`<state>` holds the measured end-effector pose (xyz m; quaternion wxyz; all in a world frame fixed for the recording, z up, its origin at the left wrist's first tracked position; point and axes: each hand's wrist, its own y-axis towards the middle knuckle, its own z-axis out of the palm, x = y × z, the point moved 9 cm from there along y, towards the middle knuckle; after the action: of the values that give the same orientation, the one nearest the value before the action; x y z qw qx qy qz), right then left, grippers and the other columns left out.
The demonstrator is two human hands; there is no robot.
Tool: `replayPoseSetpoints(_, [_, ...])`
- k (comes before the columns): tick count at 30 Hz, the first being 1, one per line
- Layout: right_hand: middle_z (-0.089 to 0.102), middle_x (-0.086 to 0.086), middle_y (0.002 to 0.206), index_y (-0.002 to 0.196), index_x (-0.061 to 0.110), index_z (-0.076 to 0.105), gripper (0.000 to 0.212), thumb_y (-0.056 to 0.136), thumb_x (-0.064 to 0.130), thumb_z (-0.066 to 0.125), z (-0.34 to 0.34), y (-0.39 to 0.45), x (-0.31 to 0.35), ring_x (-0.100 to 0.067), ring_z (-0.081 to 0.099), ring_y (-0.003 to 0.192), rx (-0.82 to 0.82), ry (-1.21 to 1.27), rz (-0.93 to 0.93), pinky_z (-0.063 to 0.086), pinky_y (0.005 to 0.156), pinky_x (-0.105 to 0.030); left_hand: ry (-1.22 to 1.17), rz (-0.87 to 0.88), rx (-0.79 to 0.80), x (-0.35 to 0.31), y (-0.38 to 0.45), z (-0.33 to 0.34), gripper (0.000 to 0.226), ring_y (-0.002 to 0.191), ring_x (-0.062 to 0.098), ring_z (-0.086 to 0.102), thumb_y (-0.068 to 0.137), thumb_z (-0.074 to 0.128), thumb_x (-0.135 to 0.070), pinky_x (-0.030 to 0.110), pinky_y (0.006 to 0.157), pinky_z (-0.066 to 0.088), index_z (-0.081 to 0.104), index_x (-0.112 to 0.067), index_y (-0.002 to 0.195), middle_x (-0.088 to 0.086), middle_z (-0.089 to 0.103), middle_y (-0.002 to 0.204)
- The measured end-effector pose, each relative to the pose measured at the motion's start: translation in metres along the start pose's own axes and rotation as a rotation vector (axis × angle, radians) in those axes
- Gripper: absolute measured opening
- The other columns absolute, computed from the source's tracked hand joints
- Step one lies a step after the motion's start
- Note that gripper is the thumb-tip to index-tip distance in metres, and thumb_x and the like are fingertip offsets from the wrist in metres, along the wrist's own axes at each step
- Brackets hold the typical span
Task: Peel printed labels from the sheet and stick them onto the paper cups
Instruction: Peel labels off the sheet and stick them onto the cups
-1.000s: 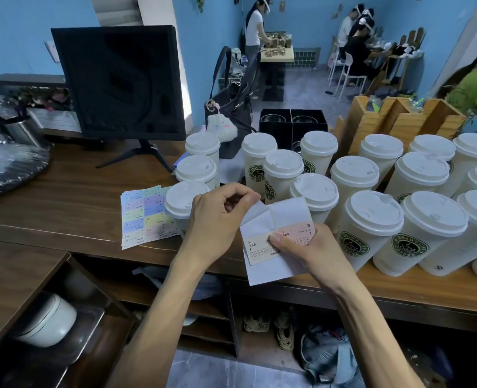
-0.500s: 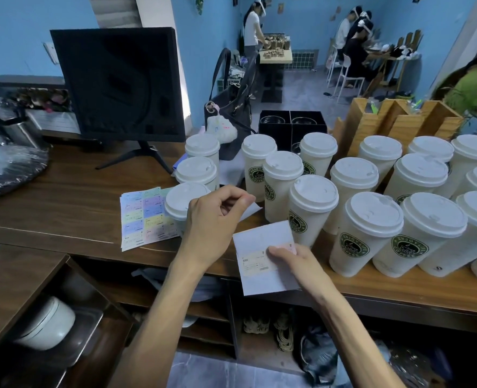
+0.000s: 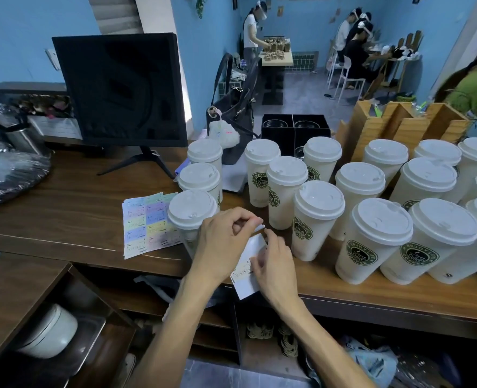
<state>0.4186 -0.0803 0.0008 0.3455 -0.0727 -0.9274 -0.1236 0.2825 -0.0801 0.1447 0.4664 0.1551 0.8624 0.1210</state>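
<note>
Both hands hold a white backing sheet (image 3: 252, 249) above the front edge of the wooden counter (image 3: 72, 219). My left hand (image 3: 223, 245) pinches its top corner between thumb and fingers. My right hand (image 3: 275, 266) lies over the sheet's lower part, fingers on a printed label (image 3: 243, 268) that is still partly on it. Several white lidded paper cups with green logos stand on the counter; the nearest cup (image 3: 314, 219) is just right of my hands and another cup (image 3: 191, 217) is just behind my left hand. A pastel label sheet (image 3: 148, 224) lies flat to the left.
A black monitor (image 3: 120, 91) stands at the back left, a black handbag (image 3: 236, 113) and a black box of glasses (image 3: 294, 130) behind the cups, wooden holders (image 3: 399, 124) at the back right. Open shelves lie below the counter. Several people are in the room beyond.
The white sheet has turned from flat and facing me to edge-on between my hands. My right hand moved up and left onto it, closing in on my left hand.
</note>
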Motion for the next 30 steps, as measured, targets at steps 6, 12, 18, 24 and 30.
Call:
replayPoseSetpoints(6, [0.067, 0.005, 0.093, 0.099, 0.021, 0.07, 0.005, 0.094, 0.021, 0.07, -0.026, -0.01, 0.015, -0.017, 0.061, 0.084, -0.131, 0.198, -0.023, 0.05, 0.078, -0.037, 0.093, 0.079, -0.062, 0.005, -0.003, 0.009, 0.01, 0.071, 0.004, 0.051, 0.092, 0.076, -0.029, 0.021, 0.068, 0.041, 0.073, -0.027, 0.083, -0.014, 0.061, 0.071])
replayPoseSetpoints(12, [0.072, -0.012, 0.085, 0.099, 0.004, 0.073, 0.041, 0.102, 0.042, 0.056, -0.038, -0.031, 0.042, -0.02, 0.071, 0.067, 0.293, 1.527, 0.575, 0.061, 0.062, -0.026, 0.265, 0.442, -0.273, -0.026, -0.027, 0.004, 0.012, 0.081, 0.018, 0.061, 0.097, 0.07, -0.027, 0.029, 0.075, 0.049, 0.076, -0.019, 0.09, -0.008, 0.071, 0.088])
replayPoseSetpoints(18, [0.069, -0.011, 0.096, 0.094, 0.012, 0.077, 0.014, 0.094, 0.023, 0.068, -0.056, -0.029, 0.039, -0.016, 0.067, 0.077, 0.233, 1.38, 0.479, 0.058, 0.069, -0.024, 0.177, 0.49, -0.249, -0.021, -0.038, 0.012, 0.005, 0.091, 0.015, 0.065, 0.091, 0.075, -0.021, 0.023, 0.084, 0.05, 0.079, -0.018, 0.09, -0.009, 0.072, 0.098])
replayPoseSetpoints(24, [0.073, -0.015, 0.087, 0.093, 0.009, 0.072, 0.011, 0.099, 0.015, 0.065, -0.067, -0.029, 0.025, -0.017, 0.068, 0.068, 0.116, 1.215, 0.402, 0.055, 0.066, -0.027, 0.049, 0.429, -0.166, -0.011, -0.036, 0.014, 0.018, 0.091, 0.013, 0.067, 0.094, 0.066, -0.03, 0.024, 0.082, 0.051, 0.08, -0.02, 0.092, -0.013, 0.074, 0.096])
replayPoseSetpoints(30, [0.074, -0.002, 0.08, 0.082, 0.02, 0.076, 0.016, 0.097, 0.019, 0.071, -0.088, -0.038, -0.005, -0.013, 0.063, 0.068, 0.012, 0.948, 0.281, 0.05, 0.063, -0.027, -0.325, 0.065, -0.133, 0.005, -0.016, 0.021, 0.008, 0.084, 0.011, 0.069, 0.09, 0.069, -0.031, 0.019, 0.076, 0.051, 0.075, -0.026, 0.088, -0.014, 0.074, 0.088])
